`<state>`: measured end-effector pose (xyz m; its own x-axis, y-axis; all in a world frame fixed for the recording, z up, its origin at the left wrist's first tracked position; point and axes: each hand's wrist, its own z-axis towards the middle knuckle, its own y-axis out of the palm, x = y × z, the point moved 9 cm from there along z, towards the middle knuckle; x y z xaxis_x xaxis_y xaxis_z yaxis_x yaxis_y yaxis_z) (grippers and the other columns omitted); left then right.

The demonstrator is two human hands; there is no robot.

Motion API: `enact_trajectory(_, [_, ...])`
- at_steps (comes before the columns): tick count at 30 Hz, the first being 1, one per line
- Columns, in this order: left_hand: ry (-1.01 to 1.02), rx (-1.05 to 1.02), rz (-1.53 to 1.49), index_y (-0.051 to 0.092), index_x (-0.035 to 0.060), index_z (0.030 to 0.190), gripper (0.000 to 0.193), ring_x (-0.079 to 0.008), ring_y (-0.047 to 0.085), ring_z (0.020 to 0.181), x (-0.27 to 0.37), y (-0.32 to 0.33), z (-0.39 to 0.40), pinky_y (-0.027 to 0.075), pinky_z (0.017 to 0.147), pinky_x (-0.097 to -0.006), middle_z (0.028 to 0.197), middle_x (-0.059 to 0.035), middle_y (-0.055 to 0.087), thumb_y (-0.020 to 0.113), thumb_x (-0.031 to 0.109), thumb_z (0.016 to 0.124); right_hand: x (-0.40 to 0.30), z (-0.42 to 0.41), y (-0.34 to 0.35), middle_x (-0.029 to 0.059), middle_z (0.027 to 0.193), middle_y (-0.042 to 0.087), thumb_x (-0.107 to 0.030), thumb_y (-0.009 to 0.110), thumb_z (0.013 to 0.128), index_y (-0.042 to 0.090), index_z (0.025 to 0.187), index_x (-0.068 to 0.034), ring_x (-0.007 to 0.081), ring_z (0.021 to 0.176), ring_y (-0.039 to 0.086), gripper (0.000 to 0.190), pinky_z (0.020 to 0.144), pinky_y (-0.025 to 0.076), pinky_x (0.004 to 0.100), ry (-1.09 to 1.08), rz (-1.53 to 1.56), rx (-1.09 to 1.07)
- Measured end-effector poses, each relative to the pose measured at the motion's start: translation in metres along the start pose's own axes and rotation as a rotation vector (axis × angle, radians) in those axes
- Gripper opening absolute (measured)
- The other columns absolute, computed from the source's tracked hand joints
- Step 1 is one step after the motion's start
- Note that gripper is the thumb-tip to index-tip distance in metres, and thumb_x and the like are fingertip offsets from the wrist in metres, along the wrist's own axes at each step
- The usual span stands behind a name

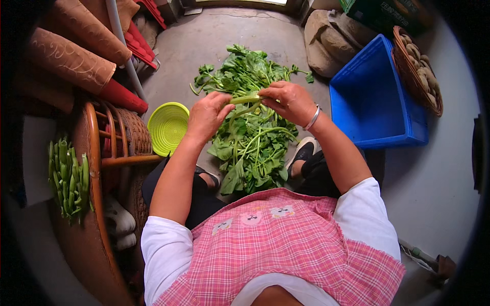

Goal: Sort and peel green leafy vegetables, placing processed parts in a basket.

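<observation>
Between my two hands a pale green vegetable stem (pixel 245 99) is stretched over a heap of leafy greens (pixel 264 160) on the floor. My left hand (pixel 209 114) has its left end between thumb and fingers. At the other end, the fingertips of my right hand (pixel 288 100) pinch the stem, and a silver bangle circles that wrist. A thinner stalk (pixel 245 111) hangs down from near the right fingertips. The greens spread from between my shoes to well beyond my hands, with long stalks and broad leaves tangled together.
A yellow-green plastic colander (pixel 168 128) stands left of the greens, beside a rattan shelf (pixel 126 157). Trimmed green stems (pixel 68 178) lie on the shelf top. On the right are a blue plastic bin (pixel 371 99), a wicker basket of brownish produce (pixel 419 70) and sacks (pixel 331 42). Rolled sheets (pixel 72 61) lean at left.
</observation>
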<state>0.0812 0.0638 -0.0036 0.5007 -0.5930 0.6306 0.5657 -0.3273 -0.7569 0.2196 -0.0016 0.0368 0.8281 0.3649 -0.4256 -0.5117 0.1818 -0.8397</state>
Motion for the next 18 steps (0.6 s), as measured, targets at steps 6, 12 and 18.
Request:
enact_trajectory(6, [0.077,-0.032,0.114,0.062,0.0078,0.081,0.017,-0.0266,0.057,0.065,0.012,0.007,-0.004,0.044,0.057,-0.0375,0.072,-0.0067,0.056,0.063,0.024,0.075,0.003,-0.004,0.012,0.0072,0.069,0.054,-0.017,0.058,0.076,0.061,0.085,-0.006,0.0252,0.066,0.055,0.014,0.057,0.042,0.0365,-0.01,-0.077,-0.096])
enact_trajectory(12, [0.102,-0.07,0.179,0.061,0.0077,0.08,0.016,-0.0274,0.057,0.065,0.023,0.011,-0.004,0.045,0.057,-0.0384,0.072,-0.0081,0.056,0.062,0.023,0.075,0.003,-0.009,0.028,0.0065,0.07,0.051,-0.017,0.054,0.071,0.053,0.072,-0.008,0.0238,0.071,0.051,0.009,0.063,0.037,0.0355,-0.057,-0.22,-0.134])
enact_trajectory(18, [0.136,-0.053,0.053,0.062,0.0066,0.085,0.016,-0.0291,0.057,0.066,0.023,0.018,0.002,0.045,0.058,-0.0378,0.073,-0.0101,0.057,0.061,0.021,0.077,0.012,-0.01,0.015,0.0086,0.068,0.049,-0.016,0.051,0.072,0.047,0.069,-0.006,0.0259,0.069,0.05,0.011,0.063,0.037,0.0363,-0.035,-0.196,0.067])
